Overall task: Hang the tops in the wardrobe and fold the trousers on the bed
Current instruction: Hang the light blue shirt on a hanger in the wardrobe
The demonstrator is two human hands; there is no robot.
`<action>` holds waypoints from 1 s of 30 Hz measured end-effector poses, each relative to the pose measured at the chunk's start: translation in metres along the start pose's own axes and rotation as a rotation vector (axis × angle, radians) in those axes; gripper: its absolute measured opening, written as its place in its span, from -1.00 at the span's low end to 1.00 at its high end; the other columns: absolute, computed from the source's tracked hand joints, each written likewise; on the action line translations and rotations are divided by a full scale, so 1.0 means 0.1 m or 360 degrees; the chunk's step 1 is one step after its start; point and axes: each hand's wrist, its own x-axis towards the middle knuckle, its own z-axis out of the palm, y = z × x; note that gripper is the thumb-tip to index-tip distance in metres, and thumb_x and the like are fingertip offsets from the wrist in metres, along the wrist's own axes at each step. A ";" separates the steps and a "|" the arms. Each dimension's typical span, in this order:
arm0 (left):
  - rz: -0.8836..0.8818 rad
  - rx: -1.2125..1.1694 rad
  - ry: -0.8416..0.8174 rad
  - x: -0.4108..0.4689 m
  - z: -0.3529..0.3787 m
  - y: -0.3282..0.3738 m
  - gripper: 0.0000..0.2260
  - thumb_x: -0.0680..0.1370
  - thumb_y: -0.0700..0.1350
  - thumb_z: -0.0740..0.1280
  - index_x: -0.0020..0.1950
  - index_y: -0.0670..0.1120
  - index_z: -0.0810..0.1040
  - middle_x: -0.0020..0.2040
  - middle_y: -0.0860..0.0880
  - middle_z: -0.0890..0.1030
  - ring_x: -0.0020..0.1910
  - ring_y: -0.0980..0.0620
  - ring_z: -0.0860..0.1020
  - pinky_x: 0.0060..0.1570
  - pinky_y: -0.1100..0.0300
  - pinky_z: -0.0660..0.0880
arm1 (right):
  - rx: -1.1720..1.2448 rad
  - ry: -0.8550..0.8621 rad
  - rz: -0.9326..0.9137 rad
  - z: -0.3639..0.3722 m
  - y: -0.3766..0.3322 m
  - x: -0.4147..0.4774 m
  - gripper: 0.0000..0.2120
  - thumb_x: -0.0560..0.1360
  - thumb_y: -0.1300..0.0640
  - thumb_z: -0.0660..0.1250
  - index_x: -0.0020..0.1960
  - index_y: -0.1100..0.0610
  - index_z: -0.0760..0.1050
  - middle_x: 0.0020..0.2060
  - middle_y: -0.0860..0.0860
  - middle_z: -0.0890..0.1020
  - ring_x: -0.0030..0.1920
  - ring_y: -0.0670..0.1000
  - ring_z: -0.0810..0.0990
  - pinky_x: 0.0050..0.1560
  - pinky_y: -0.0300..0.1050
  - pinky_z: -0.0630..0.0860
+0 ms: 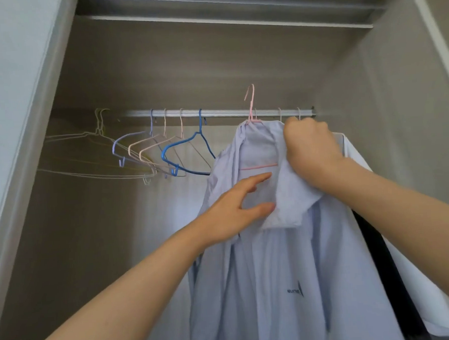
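Grips with the right hand [312,149], fingers curled tight into a fist round a bunch of collar and shoulder cloth of the pale blue shirt [276,284], just below the rail [215,113]. Holds the left hand [233,213] spread wide, fingertips [266,176] and thumb touching the shirt's folded-over front edge under the neck opening, closed on nothing.

Inside that opening, the lower bar of a pink hanger [259,166], with the shirt draped over its shoulders and its hook raised above the rail rather than resting on it. Below the hands, long loose cloth with a small dark logo on the chest (lettering too blurred to read), rumpled at the side nearer the left hand.

Close behind the right forearm, a white garment [357,153] and, lower, a dark garment [378,252].

Leftward along the rail, apart from the shirt: a blue hanger [181,139] nearest, then beige hangers [144,143], a lavender hanger [131,134], and at the far end thin white wire hangers [100,124], all bare and swung askew.

Around everything, the wardrobe [187,67], grey-brown inside, with a shelf [223,21] overhead.
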 end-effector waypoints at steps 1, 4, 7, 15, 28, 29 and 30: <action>0.0009 -0.0080 -0.0033 0.02 0.03 0.04 -0.46 0.57 0.04 0.37 0.51 0.17 0.28 0.44 0.24 0.37 0.39 0.24 0.35 0.19 0.55 0.27 | 0.0003 -0.0025 0.0006 0.02 -0.07 0.08 -0.76 0.46 0.46 0.16 0.10 0.36 0.42 0.07 0.33 0.55 0.08 0.40 0.54 -0.12 0.07 0.38; -0.0016 -0.0439 -0.0037 0.07 0.07 0.11 -0.42 0.54 0.09 0.37 0.52 0.20 0.24 0.46 0.23 0.35 0.44 0.10 0.35 0.39 0.24 0.31 | 0.0061 -0.0085 0.0035 0.11 -0.24 0.29 -0.73 0.49 0.47 0.15 0.15 0.35 0.47 0.13 0.29 0.55 0.15 0.36 0.53 0.00 0.11 0.46; -0.0033 -0.0629 0.0098 0.12 0.06 0.10 -0.26 0.47 0.18 0.44 0.55 0.25 0.12 0.49 0.27 0.30 0.45 0.12 0.34 0.39 0.24 0.35 | 0.0175 -0.0168 0.0105 0.26 -0.36 0.47 -0.75 0.53 0.42 0.16 0.14 0.32 0.51 0.13 0.26 0.56 0.15 0.30 0.56 0.04 0.04 0.47; -0.0248 0.0420 0.0080 0.31 0.28 -0.26 0.17 0.26 0.29 0.52 0.48 0.35 -0.37 0.57 0.21 -0.25 0.57 0.09 -0.04 0.45 -0.13 0.21 | 0.0416 -0.0191 0.0314 0.63 -0.55 0.80 -0.72 0.52 0.42 0.18 0.19 0.32 0.49 0.14 0.24 0.54 0.16 0.28 0.55 0.01 0.02 0.48; -0.0285 0.0356 0.0323 0.74 -0.04 -0.98 -0.30 0.55 -0.27 0.20 0.58 0.21 0.05 -0.18 0.02 0.44 -0.21 -0.02 0.48 -0.11 0.09 0.46 | 0.0272 -0.0166 0.0166 1.18 -0.74 1.37 -0.68 0.50 0.45 0.18 0.22 0.32 0.48 0.15 0.21 0.54 0.17 0.26 0.56 0.03 0.02 0.50; -0.0278 0.0339 0.0327 0.76 -0.05 -1.05 -0.33 0.57 -0.27 0.18 0.58 0.20 0.06 -0.05 0.01 0.50 -0.17 0.02 0.48 -0.08 0.13 0.46 | 0.0274 -0.0181 0.0158 1.22 -0.75 1.40 -0.68 0.50 0.44 0.19 0.23 0.31 0.48 0.15 0.21 0.54 0.17 0.27 0.55 0.04 0.03 0.50; -0.0275 0.0304 0.0335 0.77 -0.05 -1.11 -0.36 0.59 -0.27 0.16 0.58 0.19 0.08 0.10 0.01 0.52 -0.09 0.04 0.48 -0.07 0.22 0.44 | 0.0279 -0.0194 0.0147 1.26 -0.76 1.43 -0.68 0.50 0.44 0.19 0.23 0.31 0.48 0.16 0.21 0.54 0.17 0.27 0.55 0.03 0.03 0.50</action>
